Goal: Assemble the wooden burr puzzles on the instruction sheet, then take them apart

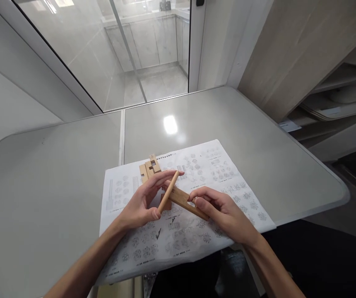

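Note:
My left hand (142,203) pinches a round wooden stick (168,191) lengthwise between thumb and fingertips. In my right hand (224,211) is the near end of a flat wooden bar (184,199), gripped by thumb and bent fingers. The bar's far end lies by the stick; I cannot tell whether they touch. Beneath, a small brown wooden block (166,202) is partly covered by the stick and the bar. Beyond my left hand, several notched wooden puzzle pieces (149,169) lie together on the printed sheet (190,256), partly hidden by my fingers.
The sheet has small assembly drawings and two check marks, and overhangs the near edge of a grey table (227,120). A glass sliding door (153,54) stands behind the table. Wooden shelves (336,99) are at the right.

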{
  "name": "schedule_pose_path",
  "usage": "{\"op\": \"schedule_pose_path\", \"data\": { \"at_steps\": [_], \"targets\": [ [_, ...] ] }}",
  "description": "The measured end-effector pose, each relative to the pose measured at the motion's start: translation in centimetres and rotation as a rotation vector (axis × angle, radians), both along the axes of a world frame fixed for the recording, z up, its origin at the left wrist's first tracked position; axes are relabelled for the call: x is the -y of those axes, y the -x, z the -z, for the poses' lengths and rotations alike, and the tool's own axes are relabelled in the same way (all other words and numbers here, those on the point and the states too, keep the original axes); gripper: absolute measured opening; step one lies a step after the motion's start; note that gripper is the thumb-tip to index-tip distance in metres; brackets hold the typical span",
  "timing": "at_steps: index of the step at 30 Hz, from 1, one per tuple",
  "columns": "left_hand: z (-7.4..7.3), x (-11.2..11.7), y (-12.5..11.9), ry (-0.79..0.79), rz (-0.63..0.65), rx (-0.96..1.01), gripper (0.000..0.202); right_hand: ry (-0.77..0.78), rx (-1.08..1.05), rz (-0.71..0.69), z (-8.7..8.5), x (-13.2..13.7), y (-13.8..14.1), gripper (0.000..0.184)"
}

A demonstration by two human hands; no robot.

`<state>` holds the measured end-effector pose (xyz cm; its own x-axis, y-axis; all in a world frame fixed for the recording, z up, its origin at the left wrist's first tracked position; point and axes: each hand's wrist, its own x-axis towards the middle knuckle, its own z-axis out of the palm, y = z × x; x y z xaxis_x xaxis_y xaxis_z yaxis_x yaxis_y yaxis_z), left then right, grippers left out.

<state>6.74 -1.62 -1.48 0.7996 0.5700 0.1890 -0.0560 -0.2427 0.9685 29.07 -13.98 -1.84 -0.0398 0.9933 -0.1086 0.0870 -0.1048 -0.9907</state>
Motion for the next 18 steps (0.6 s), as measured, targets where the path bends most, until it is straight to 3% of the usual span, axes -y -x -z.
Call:
{"op": "schedule_pose_path", "data": {
  "at_steps": [18],
  "targets": [
    [0.35, 0.11, 0.30, -0.019, -0.028, -0.016, 0.092, 0.047, -0.037, 0.049, -0.01, 0.00, 0.54, 0.035]
  ]
}}
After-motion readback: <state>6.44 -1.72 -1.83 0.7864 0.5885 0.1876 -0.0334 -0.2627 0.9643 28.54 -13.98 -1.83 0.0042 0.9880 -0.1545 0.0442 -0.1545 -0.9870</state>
